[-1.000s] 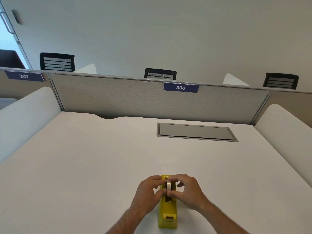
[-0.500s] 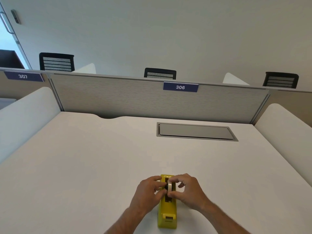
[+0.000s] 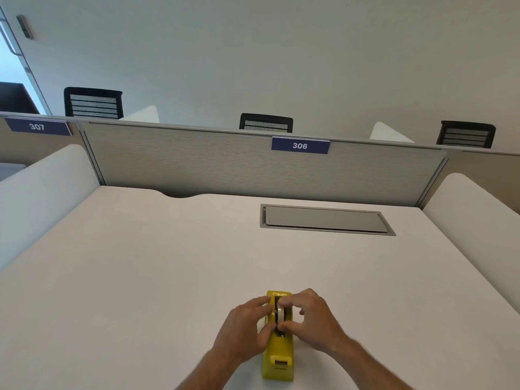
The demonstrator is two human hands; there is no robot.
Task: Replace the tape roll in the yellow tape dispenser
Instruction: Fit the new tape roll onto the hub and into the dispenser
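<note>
Tape roll point(image 3: 280, 313) pinched in right hand point(image 3: 312, 322) grip.

Tape dispenser near the front edge of the table, a hand on each side.

The dispenser point(image 3: 278, 353) stands on the table point(image 3: 140, 277), the tape roll point(image 3: 280, 313) in its far half, left hand point(image 3: 247, 327) at its left, right hand point(image 3: 312, 319) at its right. A cable hatch point(image 3: 326, 220) lies behind, then the partition point(image 3: 197, 161) with 3 chairs beyond.
</note>
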